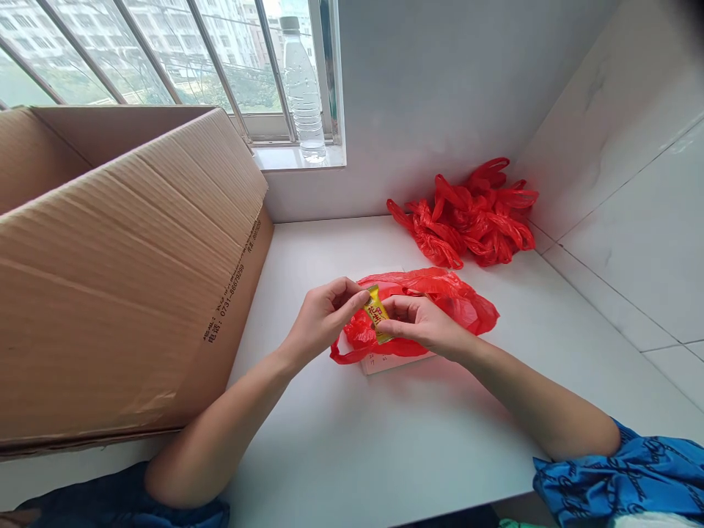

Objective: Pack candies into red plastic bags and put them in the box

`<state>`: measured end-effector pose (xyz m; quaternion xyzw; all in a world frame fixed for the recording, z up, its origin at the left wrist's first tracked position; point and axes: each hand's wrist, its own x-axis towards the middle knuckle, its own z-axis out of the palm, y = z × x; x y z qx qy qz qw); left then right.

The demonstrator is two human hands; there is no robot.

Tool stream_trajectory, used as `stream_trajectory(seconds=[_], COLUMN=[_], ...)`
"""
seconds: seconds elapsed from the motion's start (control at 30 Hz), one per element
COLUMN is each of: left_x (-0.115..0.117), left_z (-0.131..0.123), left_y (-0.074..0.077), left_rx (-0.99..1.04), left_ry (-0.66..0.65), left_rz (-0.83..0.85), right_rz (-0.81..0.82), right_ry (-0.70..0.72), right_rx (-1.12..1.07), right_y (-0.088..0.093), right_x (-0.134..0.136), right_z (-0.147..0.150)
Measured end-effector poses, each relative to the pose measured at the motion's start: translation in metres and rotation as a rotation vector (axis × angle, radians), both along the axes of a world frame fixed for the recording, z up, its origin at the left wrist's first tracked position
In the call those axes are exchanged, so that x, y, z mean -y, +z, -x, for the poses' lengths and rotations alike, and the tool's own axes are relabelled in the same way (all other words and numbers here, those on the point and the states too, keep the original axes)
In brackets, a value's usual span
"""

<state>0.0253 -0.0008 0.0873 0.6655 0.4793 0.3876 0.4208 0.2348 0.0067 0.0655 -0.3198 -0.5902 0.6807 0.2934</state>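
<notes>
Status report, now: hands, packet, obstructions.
Left hand and right hand both pinching yellow packet. Packet over nearer red bag. Nothing visibly blocking; cardboard box off to the left.

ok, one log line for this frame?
left hand: pinching yellow packet | right hand: pinching same packet | below packet: red plastic bag | left side: cardboard box

Small yellow oblong plastic wrapper (376, 311) is glossy; brown rectangular cardboard box (126, 293) at 9 o'clock is matt, lightly ribbed.
</notes>
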Motion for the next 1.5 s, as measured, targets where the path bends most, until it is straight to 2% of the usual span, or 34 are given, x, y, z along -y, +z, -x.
stream_trajectory(seconds=[0.5,0.63,0.77,0.83,0.9,1.03,1.1,1.3,1.5], left_x=[-0.004,-0.003,-0.005,-0.006,-0.007,-0.008,-0.01,-0.013,-0.01], left_z=[0.002,0.0,0.001,0.003,0.005,0.01,0.01,0.01,0.009], left_y=[0.001,0.001,-0.002,-0.003,-0.003,-0.001,-0.002,-0.013,-0.015], left_rx=[0.016,0.071,0.111,0.117,0.126,0.175,0.185,0.262,0.329], left_ry=[0.014,0.041,0.088,0.092,0.042,-0.222,-0.307,-0.318,-0.312], left_rz=[0.116,0.12,0.091,0.086,0.104,0.193,0.25,0.32,0.323], right_rz=[0.027,-0.06,-0.228,-0.234,-0.161,-0.029,-0.015,-0.041,-0.021], right_ry=[0.059,0.065,-0.005,0.012,0.054,0.096,0.114,0.183,0.203], right_rx=[-0.023,0.005,0.206,0.23,0.166,0.047,0.043,0.059,0.041], right_y=[-0.003,-0.003,-0.006,-0.006,-0.006,-0.001,0.002,0.005,0.004], right_x=[-0.003,-0.002,0.001,0.0,-0.001,-0.002,-0.002,0.0,0.0], right_z=[0.0,-0.001,-0.003,-0.004,-0.004,-0.003,-0.004,-0.005,-0.006])
